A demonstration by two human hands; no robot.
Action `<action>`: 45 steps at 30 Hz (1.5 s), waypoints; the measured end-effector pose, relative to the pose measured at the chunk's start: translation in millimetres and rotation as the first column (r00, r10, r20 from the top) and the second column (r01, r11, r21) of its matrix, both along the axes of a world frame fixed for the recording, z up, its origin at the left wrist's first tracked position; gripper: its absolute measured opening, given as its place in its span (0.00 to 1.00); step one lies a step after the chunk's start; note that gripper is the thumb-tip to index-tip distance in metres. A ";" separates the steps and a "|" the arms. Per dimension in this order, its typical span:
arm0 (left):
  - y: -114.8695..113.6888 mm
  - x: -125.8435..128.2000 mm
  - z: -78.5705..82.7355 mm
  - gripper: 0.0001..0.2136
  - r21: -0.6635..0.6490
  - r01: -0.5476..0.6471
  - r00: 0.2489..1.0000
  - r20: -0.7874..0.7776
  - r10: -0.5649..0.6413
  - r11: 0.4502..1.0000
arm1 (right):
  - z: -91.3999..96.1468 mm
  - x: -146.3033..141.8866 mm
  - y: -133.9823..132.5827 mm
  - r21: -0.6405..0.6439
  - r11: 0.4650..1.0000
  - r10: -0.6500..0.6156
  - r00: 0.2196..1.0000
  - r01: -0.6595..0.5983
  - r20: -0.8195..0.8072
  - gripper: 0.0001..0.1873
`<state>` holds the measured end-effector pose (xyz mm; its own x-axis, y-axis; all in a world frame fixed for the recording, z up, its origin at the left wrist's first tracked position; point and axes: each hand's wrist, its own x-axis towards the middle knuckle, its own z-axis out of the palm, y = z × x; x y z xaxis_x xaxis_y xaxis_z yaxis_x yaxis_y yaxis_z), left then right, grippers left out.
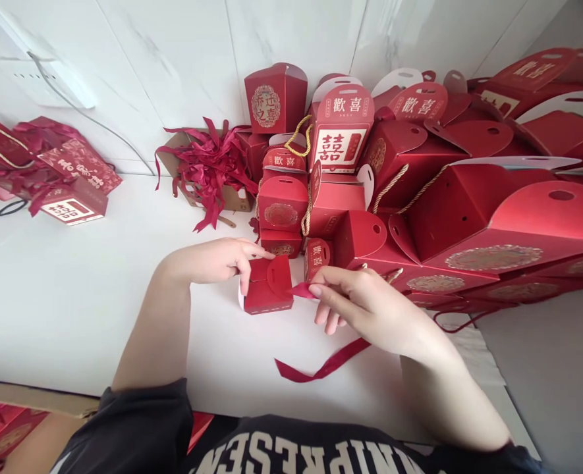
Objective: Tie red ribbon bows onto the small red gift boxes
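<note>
In the head view, your left hand (226, 260), fingers loosely spread, steadies the small red cardboard box (270, 297) on the white tabletop (98, 283). Your right hand (353, 296) pinches a dark-red satin ribbon (334, 364) beside it. Its flaps look folded; the ribbon isn't yet tied. Stacked red gift boxes (449, 210) crowd the right; tabletop stretches leftward.

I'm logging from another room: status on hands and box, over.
Left hand on small red box. Right hand pinching ribbon beside it. Stacked boxes crowding the far side and right.
</note>
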<state>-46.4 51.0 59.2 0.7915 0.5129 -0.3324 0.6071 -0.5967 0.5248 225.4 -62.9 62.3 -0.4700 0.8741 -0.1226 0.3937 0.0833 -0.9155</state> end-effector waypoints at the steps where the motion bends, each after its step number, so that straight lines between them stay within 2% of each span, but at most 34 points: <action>1: 0.4 -1.9 1.0 0.22 0.024 -0.038 0.999 -0.012 0.039 0.999 | -4.2 -4.2 1.7 0.011 1.000 -0.006 0.999 0.005 0.046 0.14; 4: -1.3 -1.7 2.9 0.20 0.103 -0.115 0.992 -0.043 0.119 0.988 | -18.4 -16.7 7.9 0.029 0.998 -0.056 0.985 0.052 0.164 0.15; 7: -4.0 4.2 3.1 0.20 0.141 -0.140 0.987 -0.060 0.150 0.980 | -31.1 -28.5 14.2 0.073 0.993 -0.111 0.963 0.096 0.247 0.14; 12: -6.1 12.8 1.0 0.23 0.113 -0.103 0.993 -0.049 0.109 0.988 | -42.0 -41.0 18.9 0.066 0.988 -0.148 0.973 0.138 0.177 0.13; 15: -7.6 15.0 1.2 0.20 0.123 -0.082 0.996 -0.024 0.086 0.989 | -43.9 -43.0 19.2 0.050 0.988 -0.151 0.976 0.144 0.159 0.14; 23: -11.6 18.3 7.6 0.15 0.109 -0.103 0.992 -0.067 0.111 0.989 | -42.5 -41.6 19.8 0.119 0.970 -0.237 0.930 0.211 0.280 0.12; 31: -14.3 22.0 8.4 0.15 0.153 -0.116 0.992 -0.036 0.122 0.982 | -41.9 -40.8 20.1 0.120 0.968 -0.239 0.957 0.221 0.165 0.14; 38: -14.8 20.5 8.0 0.15 0.137 -0.122 0.992 -0.006 0.124 0.983 | -50.2 -41.4 24.6 0.076 0.981 -0.190 0.960 0.178 0.204 0.14; 45: -12.8 25.0 1.3 0.13 0.090 -0.086 0.996 0.015 0.085 0.992 | -52.9 -43.5 25.1 0.165 0.975 -0.190 0.945 0.150 0.265 0.13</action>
<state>-21.4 38.2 60.5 0.7467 0.6066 -0.2729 0.6524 -0.5877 0.4785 181.9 -37.9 9.3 -0.2777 0.9557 -0.0973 0.6502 0.1124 -0.7514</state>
